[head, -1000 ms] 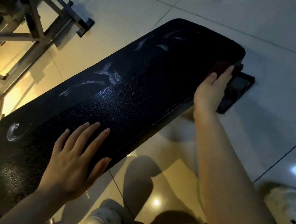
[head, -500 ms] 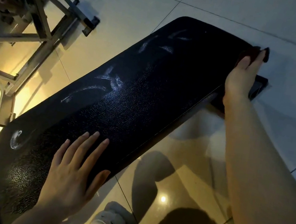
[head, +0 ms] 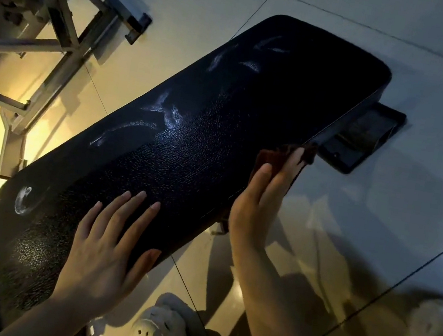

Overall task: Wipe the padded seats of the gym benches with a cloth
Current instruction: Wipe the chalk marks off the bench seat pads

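Bench (head: 186, 162) writing: none legible
Left hand (head: 102, 253): flat on pad
Right hand (head: 261, 203): straight fingers press cloth (head: 276, 159) against the bench edge

1. I see a black padded seat (head: 203, 147) running diagonally, with whitish smears towards its left edge.
2. My left hand (head: 105, 251) lies flat on the seat's near end, fingers straight and spread.
3. My right hand (head: 261, 200) presses a dark reddish cloth (head: 280, 156) against the seat's right edge, fingers extended.
4. A metal frame (head: 70, 36) stands on the tiled floor (head: 410, 32), off the seat's left edge.
5. A white perforated shoe (head: 162, 332) shows below the seat's near right corner.
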`<state>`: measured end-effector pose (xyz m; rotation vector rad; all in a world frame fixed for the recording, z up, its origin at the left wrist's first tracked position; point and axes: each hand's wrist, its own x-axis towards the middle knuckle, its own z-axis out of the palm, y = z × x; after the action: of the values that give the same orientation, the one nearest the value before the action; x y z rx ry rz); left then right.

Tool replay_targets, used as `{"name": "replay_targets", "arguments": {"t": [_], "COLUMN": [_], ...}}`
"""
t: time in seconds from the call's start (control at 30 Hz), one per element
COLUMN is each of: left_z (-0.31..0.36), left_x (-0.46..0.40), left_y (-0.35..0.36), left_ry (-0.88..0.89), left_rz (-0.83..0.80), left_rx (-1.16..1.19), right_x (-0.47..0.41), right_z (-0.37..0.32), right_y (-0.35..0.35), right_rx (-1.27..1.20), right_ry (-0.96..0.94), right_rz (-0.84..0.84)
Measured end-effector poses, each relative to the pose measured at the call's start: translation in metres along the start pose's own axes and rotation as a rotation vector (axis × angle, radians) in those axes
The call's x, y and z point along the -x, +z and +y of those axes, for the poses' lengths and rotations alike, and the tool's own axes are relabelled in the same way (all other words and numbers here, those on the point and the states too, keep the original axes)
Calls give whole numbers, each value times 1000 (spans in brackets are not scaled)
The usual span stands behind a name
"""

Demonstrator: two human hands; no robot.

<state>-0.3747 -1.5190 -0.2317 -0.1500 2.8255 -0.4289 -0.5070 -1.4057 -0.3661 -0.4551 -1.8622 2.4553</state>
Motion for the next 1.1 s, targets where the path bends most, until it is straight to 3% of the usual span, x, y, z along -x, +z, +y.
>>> {"name": "replay_targets", "arguments": {"t": [0.2, 0.33, 0.47, 0.6, 0.83, 0.97, 1.1], "left_z": [0, -1, -1, -1, -1, 0, 2], "left_x": [-1, -3, 0, -1, 2, 1, -4], "left_y": [0, 3, 1, -1, 1, 1, -1], "left_ry": [7, 20, 14, 7, 12, 10, 25], "left_rz": [19, 15, -8, -13, -19, 10, 40], "left_rx": [29, 8, 4, -20, -26, 25, 33], "right_x": [-132, -225, -200, -145, 17, 10, -74], "right_z": [-2, -3, -3, -2, -5, -1, -10], "right_y": [-23, -53, -49, -38, 2, -8, -31], "right_rx": [66, -14, -57, 57, 165, 334, 436], "right_ry": [106, 193, 181, 141, -137, -280, -278], "right_rz": [135, 106, 111, 84, -104, -167, -173]}}
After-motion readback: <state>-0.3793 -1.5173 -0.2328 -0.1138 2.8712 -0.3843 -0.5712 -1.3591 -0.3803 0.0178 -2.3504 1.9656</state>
